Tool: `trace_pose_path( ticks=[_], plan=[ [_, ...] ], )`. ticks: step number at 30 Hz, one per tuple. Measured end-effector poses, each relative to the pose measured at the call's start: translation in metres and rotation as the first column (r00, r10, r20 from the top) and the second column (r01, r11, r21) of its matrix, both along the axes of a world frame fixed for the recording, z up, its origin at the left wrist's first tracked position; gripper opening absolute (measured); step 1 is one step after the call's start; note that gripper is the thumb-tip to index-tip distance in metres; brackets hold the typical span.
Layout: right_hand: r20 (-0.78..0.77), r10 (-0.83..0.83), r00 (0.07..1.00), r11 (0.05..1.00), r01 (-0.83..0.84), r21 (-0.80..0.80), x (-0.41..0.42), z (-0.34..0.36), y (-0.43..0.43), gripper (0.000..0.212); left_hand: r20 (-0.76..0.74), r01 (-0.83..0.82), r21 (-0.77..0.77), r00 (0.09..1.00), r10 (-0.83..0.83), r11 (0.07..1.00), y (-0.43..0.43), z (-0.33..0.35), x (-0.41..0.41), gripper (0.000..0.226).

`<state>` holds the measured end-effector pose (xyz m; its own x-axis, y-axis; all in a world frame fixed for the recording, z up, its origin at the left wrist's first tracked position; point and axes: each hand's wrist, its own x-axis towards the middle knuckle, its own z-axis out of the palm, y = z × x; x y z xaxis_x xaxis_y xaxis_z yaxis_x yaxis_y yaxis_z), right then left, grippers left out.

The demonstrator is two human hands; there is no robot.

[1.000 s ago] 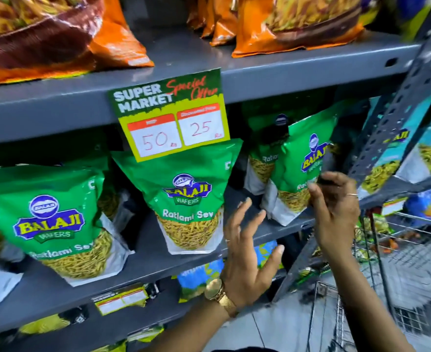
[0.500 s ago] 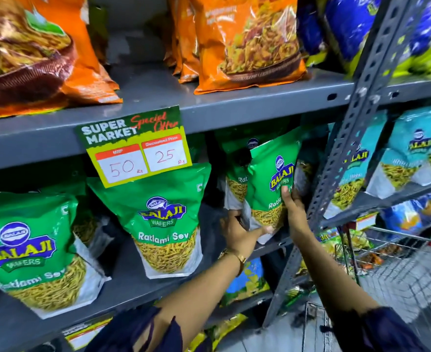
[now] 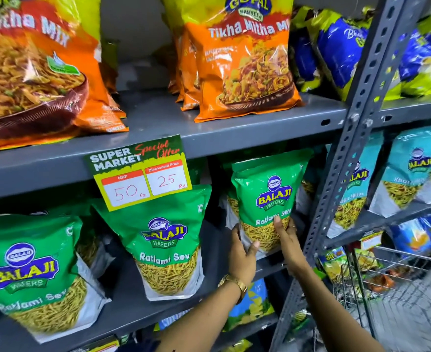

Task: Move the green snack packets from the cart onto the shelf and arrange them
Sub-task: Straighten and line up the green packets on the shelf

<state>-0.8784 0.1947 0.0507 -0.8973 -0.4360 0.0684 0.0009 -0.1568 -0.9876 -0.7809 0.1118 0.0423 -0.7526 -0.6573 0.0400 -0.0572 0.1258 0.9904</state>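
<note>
A grey shelf (image 3: 234, 133) carries green packets. Both hands clasp the lower part of one upright packet (image 3: 265, 196), left hand (image 3: 242, 255) on its left edge, right hand (image 3: 286, 235) on its front. The cart (image 3: 387, 283) stands right of the right hand.

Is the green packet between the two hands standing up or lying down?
Standing up. The green packet is upright on the shelf, its label reading straight, with the left hand and right hand steadying its bottom.

the left hand (image 3: 242, 252) and right hand (image 3: 286, 237) cover the lower corners of the green packet (image 3: 266, 196). packets behind it are mostly hidden. the orange bag (image 3: 31, 72) runs off the left edge. the cart (image 3: 387, 280) is blurred, its contents unreadable.
</note>
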Motion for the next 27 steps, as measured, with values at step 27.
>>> trace_pose_path(
  ticks=[27],
  plan=[
    [-0.011, 0.122, 0.992, 0.991, -0.121, 0.054, 0.191, -0.002, -0.111, 0.095, -0.289, -0.579, 0.030, 0.775, 0.561, 0.815, -0.105, 0.001, 0.151, 0.107]
  ],
)
